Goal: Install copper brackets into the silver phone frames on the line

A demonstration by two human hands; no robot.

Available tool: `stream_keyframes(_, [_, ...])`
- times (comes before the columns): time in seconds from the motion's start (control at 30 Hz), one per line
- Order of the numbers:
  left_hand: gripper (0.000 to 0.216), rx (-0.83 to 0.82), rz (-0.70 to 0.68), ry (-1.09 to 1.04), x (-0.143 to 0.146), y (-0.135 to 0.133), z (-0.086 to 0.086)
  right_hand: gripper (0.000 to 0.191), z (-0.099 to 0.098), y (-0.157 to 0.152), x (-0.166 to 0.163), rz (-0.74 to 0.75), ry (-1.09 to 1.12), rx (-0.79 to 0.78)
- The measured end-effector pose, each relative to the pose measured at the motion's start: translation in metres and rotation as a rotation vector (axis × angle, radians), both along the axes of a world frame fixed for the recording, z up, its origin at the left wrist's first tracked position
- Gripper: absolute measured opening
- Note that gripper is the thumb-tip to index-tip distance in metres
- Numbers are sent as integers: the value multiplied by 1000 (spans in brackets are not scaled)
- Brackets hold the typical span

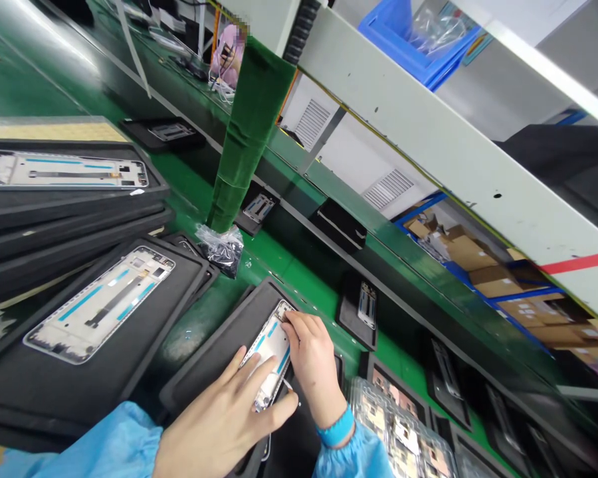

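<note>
Phone frame [280,335]: thin metal-look rect. w/ rounded corners, pale silvery inner face, bright blue strips lengthwise. Sits just below pic centre, approx 6–7 o'clock, long axis tilted 1-to-7, on a matte black foam tray [246,318] w/ soft rounded corners.

L hand [214,418] comes in from 7 o'clock, fingers spread wide & flat-ish over frame's lower half, thumb well apart on the 5 o'clock side; rests over it, no closed grip seen. Small pale tip shows by the thumb, can't tell what it is. R hand [313,355] comes from 5 o'clock, fingers bent & drawn together at frame's top end; can't tell if they pinch anything. Both cuffs light blue, crinkly fabric; R wrist has a smooth blue band [336,429].

Second frame [99,305], btwn 8 & 9 o'clock: same shape, blue strips + dark flat ribbon, on another foam tray. Third frame [64,169], btwn 9 & 10, tops a thick stack of black trays. Bench [187,338] glossy green, scuffed. At 9 o'clock, near centre: crumpled clear plastic bag [223,251], dark contents, at foot of velvety green cloth [252,126]. At 5 o'clock: clear moulded plastic trays [376,392] w/ shiny metallic & coppery pcs. At 1 o'clock: smooth blue bin [391,26] w/ clear film inside.
</note>
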State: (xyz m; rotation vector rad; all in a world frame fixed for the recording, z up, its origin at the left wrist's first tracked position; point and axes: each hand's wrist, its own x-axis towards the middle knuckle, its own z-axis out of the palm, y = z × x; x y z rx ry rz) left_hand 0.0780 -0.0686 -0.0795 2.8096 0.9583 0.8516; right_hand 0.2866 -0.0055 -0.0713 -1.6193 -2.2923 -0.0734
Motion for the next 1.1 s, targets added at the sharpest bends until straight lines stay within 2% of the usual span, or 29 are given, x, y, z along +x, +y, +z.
stream_keyframes(0.17, [45,40,49,-31,1,1,3,22,-1,2,-2,-36,-49,-24])
stream_keyframes(0.4, [71,77,93,7,5,-2,7,24,4,0,-10,-43,-139,-69])
stream_keyframes(0.53, [84,-77,37,12,-2,-1,10,25,8,-3,-12,0,-188,-96])
stream_keyframes(0.6, [81,-161,11,4,-13,4,13,31,10,-5,-11,32,-199,-108])
stream_keyframes(0.67, [70,-208,63,15,-29,12,17,41,11,-7,-9,60,-200,-114])
stream_keyframes(0.7, [64,-237,141,36,-38,17,18,47,13,-8,-6,68,-198,-114])
stream_keyframes(0.77, [55,-366,327,123,-54,27,20,56,18,-10,3,62,-191,-105])
stream_keyframes(0.83, [50,-527,428,219,-65,36,21,60,27,-13,18,16,-177,-76])
stream_keyframes(0.97, [48,-631,397,289,-68,43,18,50,55,-28,58,-106,-127,-6])
stream_keyframes(1.1, [43,-699,379,184,-68,46,16,48,80,-61,95,-195,-54,44])
